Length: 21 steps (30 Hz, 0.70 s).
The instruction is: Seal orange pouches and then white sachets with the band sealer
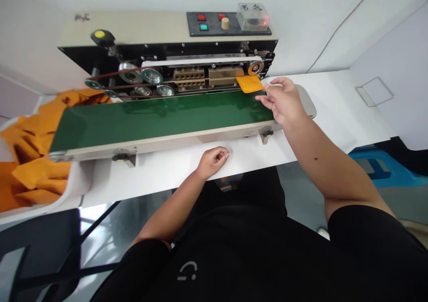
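Observation:
An orange flat pouch [249, 84] is at the right end of the band sealing machine [167, 39], its far edge against the sealing band below the right roller. My right hand [284, 99] is beside the pouch, fingers apart, one fingertip at its right corner. Under the pouch runs a green conveyor belt [160, 114]. My left hand [214, 161] rests at the front edge of the white table [167, 170], with its fingers curled in and nothing visible in them.
At the left end of the belt, a white bin [72, 188] holds a heap of orange pouches [40, 172]. Buttons and a dial sit on the control panel [214, 25]. A blue stool [377, 163] stands at the right, a black chair [43, 248] at lower left.

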Each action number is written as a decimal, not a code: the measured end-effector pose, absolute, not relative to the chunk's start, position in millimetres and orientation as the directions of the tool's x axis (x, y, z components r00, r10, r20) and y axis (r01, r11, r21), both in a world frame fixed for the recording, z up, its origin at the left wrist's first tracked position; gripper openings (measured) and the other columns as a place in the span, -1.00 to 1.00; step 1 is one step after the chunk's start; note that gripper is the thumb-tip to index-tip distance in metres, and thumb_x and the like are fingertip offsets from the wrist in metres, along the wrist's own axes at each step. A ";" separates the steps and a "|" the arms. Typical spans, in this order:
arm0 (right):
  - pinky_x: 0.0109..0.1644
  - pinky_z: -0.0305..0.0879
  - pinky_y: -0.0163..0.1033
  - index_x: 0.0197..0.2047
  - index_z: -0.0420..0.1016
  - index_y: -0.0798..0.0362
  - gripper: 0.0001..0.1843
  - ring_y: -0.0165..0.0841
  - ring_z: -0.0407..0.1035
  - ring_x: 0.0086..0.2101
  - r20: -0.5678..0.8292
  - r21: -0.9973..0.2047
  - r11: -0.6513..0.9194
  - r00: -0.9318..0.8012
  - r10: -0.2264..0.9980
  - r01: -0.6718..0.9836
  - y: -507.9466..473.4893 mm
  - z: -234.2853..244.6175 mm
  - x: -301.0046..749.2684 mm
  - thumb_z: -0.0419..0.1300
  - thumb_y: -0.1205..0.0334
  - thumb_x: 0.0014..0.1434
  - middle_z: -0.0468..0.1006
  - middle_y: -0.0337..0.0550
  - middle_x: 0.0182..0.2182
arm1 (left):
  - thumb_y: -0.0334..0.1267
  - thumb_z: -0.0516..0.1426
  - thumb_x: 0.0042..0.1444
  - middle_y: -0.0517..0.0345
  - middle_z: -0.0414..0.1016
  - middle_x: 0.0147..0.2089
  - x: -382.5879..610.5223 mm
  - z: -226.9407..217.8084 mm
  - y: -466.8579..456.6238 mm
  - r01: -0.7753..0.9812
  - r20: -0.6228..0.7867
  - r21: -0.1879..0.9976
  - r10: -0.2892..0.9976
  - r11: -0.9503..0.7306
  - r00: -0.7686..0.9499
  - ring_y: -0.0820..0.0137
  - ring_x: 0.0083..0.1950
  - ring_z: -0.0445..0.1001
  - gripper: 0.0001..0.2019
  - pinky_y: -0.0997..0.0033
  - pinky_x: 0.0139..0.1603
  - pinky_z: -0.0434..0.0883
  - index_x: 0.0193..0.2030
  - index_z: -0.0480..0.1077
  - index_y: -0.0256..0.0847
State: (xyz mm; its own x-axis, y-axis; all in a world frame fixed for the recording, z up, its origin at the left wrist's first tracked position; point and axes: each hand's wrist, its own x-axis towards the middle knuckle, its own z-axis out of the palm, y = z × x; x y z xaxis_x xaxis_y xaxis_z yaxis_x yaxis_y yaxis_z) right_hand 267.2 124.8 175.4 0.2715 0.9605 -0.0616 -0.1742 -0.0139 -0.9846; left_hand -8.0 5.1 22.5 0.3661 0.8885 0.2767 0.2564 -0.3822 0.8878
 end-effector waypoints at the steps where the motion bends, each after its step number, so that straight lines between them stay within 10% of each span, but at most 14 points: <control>1: -0.35 0.54 -0.46 -0.13 0.31 -0.01 -0.66 -0.46 0.61 -0.33 -0.029 -0.990 0.011 0.283 0.959 -0.142 111.5 176.6 263.6 0.43 0.21 0.21 0.51 -0.26 -0.22 | -0.11 0.18 0.34 0.19 0.49 -0.42 -8.2 22.5 5.2 0.261 0.277 0.886 0.889 -0.384 0.365 0.46 -0.42 0.42 -0.79 0.48 -0.31 0.41 -0.11 0.54 -0.20; 8: -0.44 0.43 -0.35 -0.16 0.41 0.01 -0.68 -0.43 0.53 -0.44 0.170 -0.983 0.180 0.191 0.967 -0.036 -15.2 127.6 245.4 0.38 -0.01 0.25 0.57 -0.18 -0.31 | -0.11 0.18 0.35 0.17 0.53 -0.40 -9.0 22.2 4.2 0.306 0.278 0.859 0.876 -0.410 0.394 0.45 -0.41 0.45 -0.79 0.46 -0.30 0.42 -0.10 0.55 -0.18; 21: -0.21 0.39 -0.22 -0.27 0.57 0.06 -0.75 -0.35 0.46 -0.35 0.067 -0.991 0.077 -0.092 0.993 0.109 -81.8 48.1 258.0 0.28 0.06 0.34 0.56 -0.13 -0.38 | -0.11 0.19 0.34 0.16 0.56 -0.39 -7.0 24.2 3.5 0.339 0.287 0.840 0.876 -0.425 0.388 0.44 -0.38 0.49 -0.79 0.46 -0.26 0.45 -0.11 0.56 -0.19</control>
State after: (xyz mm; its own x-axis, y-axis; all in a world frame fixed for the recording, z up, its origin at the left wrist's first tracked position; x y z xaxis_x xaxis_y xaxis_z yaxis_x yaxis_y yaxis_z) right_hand 258.0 -81.8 48.1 -0.0923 0.9935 0.0667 0.1088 0.0767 -0.9911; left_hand -7.0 3.5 24.2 0.3876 0.8760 0.2870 0.3386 -0.4249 0.8395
